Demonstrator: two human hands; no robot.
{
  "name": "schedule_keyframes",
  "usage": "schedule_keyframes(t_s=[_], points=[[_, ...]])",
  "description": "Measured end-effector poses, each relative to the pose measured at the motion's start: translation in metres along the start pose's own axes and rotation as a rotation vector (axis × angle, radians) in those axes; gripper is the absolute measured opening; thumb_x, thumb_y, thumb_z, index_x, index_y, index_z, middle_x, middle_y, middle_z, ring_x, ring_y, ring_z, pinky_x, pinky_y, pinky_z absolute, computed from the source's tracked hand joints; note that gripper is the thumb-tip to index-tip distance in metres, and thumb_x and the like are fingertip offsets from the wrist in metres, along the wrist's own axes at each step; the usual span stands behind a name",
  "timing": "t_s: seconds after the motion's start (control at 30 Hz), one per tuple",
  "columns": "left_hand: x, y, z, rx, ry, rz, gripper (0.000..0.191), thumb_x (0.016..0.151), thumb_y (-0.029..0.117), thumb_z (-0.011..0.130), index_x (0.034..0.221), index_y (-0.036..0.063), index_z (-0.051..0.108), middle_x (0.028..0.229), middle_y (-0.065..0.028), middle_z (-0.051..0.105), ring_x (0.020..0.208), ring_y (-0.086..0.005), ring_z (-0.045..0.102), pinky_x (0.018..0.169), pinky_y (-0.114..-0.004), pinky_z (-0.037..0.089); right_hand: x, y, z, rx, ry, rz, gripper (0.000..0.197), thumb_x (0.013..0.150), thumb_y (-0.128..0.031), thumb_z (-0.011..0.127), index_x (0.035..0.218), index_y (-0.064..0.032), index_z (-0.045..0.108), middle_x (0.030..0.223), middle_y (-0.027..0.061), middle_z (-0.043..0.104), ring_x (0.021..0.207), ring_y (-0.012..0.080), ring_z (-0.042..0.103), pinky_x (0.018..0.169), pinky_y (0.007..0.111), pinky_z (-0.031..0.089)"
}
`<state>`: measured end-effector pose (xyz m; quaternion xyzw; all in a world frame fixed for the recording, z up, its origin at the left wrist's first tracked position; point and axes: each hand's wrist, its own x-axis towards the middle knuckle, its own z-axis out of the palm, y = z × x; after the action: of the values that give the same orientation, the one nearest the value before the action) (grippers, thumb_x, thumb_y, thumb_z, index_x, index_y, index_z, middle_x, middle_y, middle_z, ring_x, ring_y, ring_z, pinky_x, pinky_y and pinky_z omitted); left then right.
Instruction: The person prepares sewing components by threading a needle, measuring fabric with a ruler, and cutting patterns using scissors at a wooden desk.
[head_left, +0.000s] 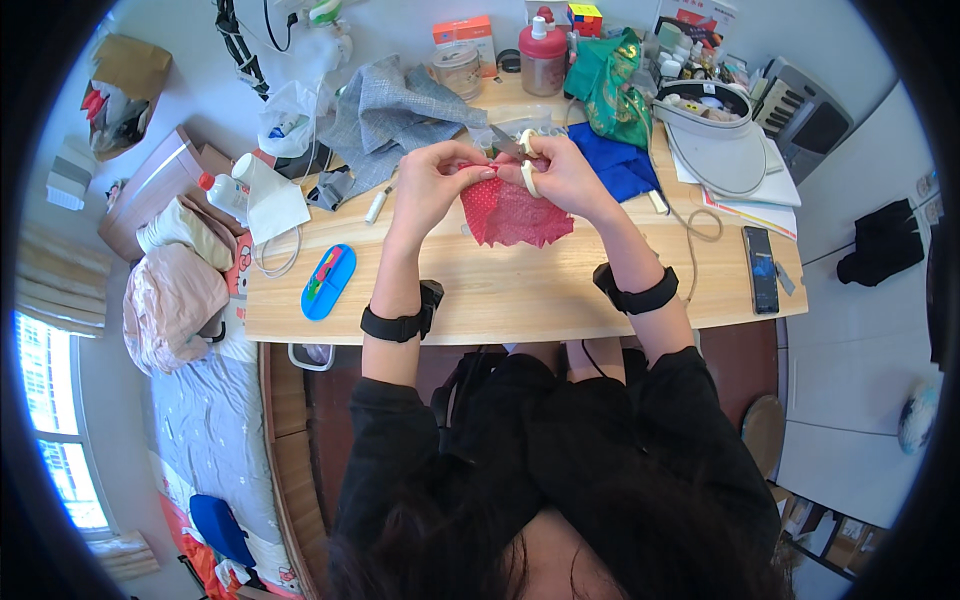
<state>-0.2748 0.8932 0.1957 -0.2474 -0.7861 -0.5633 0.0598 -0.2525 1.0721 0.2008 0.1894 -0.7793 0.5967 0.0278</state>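
Observation:
A piece of red fabric with small white dots (517, 210) hangs from my fingers above the wooden table. My left hand (442, 176) pinches its upper left edge between thumb and fingers. Scissors with cream handles (529, 176) are in my right hand (562, 172), their blades (507, 140) pointing up and to the left. The thumb of that hand also seems to press on the cloth's top edge. Whether the blades touch the fabric is hard to tell, since my fingers cover part of it.
Grey woven cloth (397, 112) lies at the back left, near a white marker-like tube (377, 205). Blue cloth (611, 159) and green patterned fabric (611, 82) lie right of my hands. A blue tray (328, 283) sits left; a phone (761, 270) rests near the right edge, beside a cable (694, 247).

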Motion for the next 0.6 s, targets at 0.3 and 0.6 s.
schedule_keyframes(t_s=[0.3,0.6], points=[[-0.001,0.009,0.004,-0.043,0.111,-0.058,0.009,0.069,0.006,0.063,0.073,-0.0016,0.06,0.061,-0.006,0.06,0.058,-0.0068,0.056,0.052,-0.019,0.043,0.005,0.011,0.005,0.183,0.163,-0.139,0.021,0.067,-0.009,0.067,0.082,0.0025,0.057,0.062,-0.003,0.047,0.055,0.0023,0.035,0.048,0.018,0.031],[-0.002,0.013,0.005,-0.048,0.067,-0.061,0.009,0.071,0.002,0.06,0.078,-0.0013,0.056,0.064,-0.0071,0.061,0.061,-0.0068,0.056,0.054,-0.019,0.043,0.007,0.015,-0.001,-0.013,0.136,-0.049,0.02,0.068,-0.009,0.067,0.081,0.0016,0.058,0.068,0.0004,0.055,0.06,0.0026,0.043,0.054,0.018,0.037]])
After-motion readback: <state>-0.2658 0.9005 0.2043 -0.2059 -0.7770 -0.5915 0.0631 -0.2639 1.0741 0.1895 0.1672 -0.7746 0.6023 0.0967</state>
